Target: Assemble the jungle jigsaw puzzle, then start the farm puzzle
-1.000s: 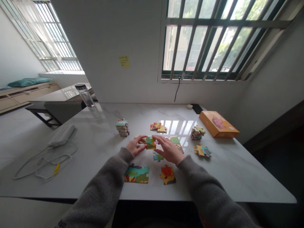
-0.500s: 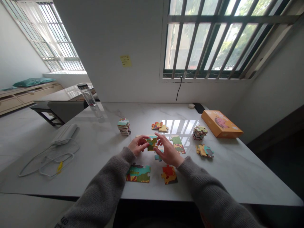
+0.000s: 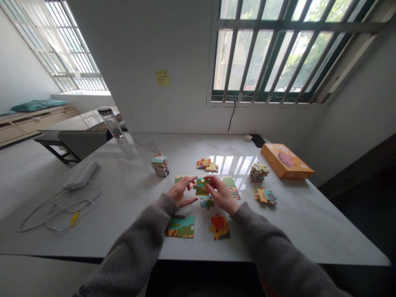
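Note:
A green and teal puzzle piece (image 3: 201,187) is pinched between the thumb and fingers of my right hand (image 3: 223,196), above the table's middle. To its left, my left hand (image 3: 181,192) has thumb and fingers spread apart, with nothing between them. Just below the held piece, another puzzle piece (image 3: 207,202) lies on the table. Joined pieces (image 3: 231,186) in green and cream show beyond my right hand. Nearer to me are a joined teal and green section (image 3: 182,227) and a red and yellow joined section (image 3: 220,227). My hands partly hide the pieces behind them.
Stacks of puzzle pieces stand at left (image 3: 160,165) and right (image 3: 259,172). Loose pieces (image 3: 207,165) lie at the back, others (image 3: 265,196) at right. An orange box (image 3: 286,161), a black phone (image 3: 258,140), a glass bottle (image 3: 111,123) and a white power strip (image 3: 81,175) with cable surround them.
The puzzle piece has passed from my left fingers to my right hand and shifted slightly right. My left thumb and fingers have spread away from it.

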A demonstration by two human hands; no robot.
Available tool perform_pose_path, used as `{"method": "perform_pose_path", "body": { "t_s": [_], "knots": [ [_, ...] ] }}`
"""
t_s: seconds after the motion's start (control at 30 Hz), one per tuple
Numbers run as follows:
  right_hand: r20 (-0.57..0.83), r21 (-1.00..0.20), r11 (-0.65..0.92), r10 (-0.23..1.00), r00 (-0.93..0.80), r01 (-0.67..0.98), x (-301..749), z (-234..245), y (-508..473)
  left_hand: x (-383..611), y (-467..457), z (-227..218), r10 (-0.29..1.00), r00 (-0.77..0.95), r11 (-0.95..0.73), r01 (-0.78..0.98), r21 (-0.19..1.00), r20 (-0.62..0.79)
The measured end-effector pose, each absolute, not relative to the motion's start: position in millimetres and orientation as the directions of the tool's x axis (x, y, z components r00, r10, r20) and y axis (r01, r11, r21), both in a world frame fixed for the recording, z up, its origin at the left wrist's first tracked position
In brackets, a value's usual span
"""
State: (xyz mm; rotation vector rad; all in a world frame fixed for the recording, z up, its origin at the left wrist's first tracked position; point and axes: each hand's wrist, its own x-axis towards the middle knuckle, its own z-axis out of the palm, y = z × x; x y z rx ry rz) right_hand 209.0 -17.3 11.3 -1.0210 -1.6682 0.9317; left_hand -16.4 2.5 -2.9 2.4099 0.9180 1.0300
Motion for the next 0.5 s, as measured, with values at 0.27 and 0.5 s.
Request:
{"method": "perform_pose_path", "body": {
  "t_s": [0.27,0.5],
  "knots": [
    [0.511,-0.703,0.601,0.798,-0.319,0.38,209.6,21.4,-26.3,-14.8,0.6,-0.2,0.741,0.491,-0.653,0.363,0.665,0.459],
    [0.593,-0.445,0.784,0.621,-0.513,0.433,217.4,24.1,-23.9,-18.0,-1.1,2.4,0.785,0.493,-0.557,0.301,0.774,0.374]
  ]
}}
